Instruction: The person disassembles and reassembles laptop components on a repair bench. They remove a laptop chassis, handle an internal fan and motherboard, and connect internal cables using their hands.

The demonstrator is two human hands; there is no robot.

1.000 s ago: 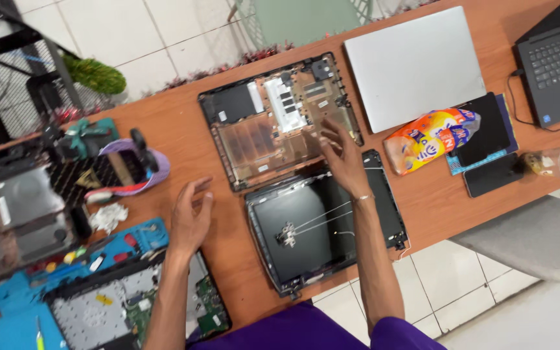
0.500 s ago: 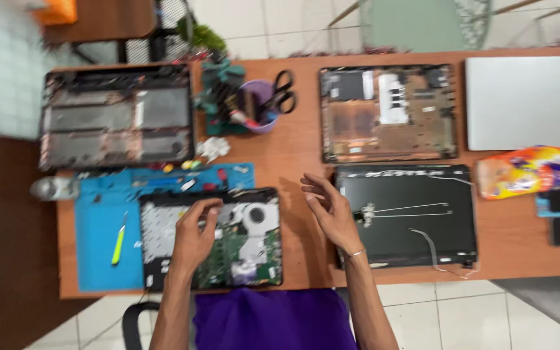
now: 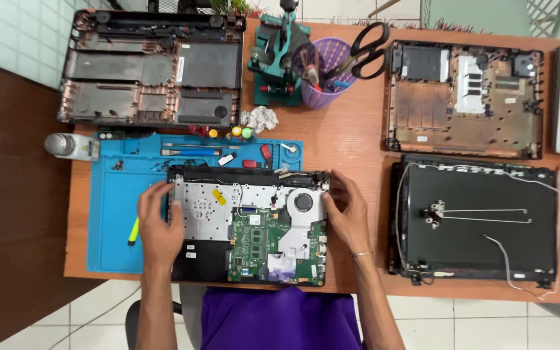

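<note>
- Hands first: your left hand point(image 3: 161, 223) rests flat on the left edge of an opened laptop base point(image 3: 247, 227), fingers spread loosely over its silver metal plate, gripping nothing.
- Your right hand point(image 3: 347, 214) cups the base's right edge near its top corner, fingers curled against the side, thumb toward the round fan point(image 3: 303, 201).
- The opened laptop base lies at the near edge of the wooden table point(image 3: 351, 139), directly in front of you, its left part on a blue work mat point(image 3: 115, 214) and its right part on bare wood. A green circuit board point(image 3: 264, 249) shows in its lower middle.
- On the mat, just left of your left hand, lies a yellow-green tool point(image 3: 133, 231); along the mat's far edge sit small screwdrivers point(image 3: 192, 151) and coloured bits.
- A small bottle point(image 3: 71, 146) lies at the table's left edge.
- A dark empty laptop shell point(image 3: 150, 68) occupies the far left corner.
- Toward the far edge, middle, stand a green clamp stand point(image 3: 279, 61) and a purple mesh cup point(image 3: 324, 74) holding black-handled scissors point(image 3: 364, 48).
- A crumpled tissue point(image 3: 258, 118) lies just beyond the mat.
- To the right, a second bare shell point(image 3: 465, 97) sits beyond a black screen lid point(image 3: 478, 220) with loose wires.
</note>
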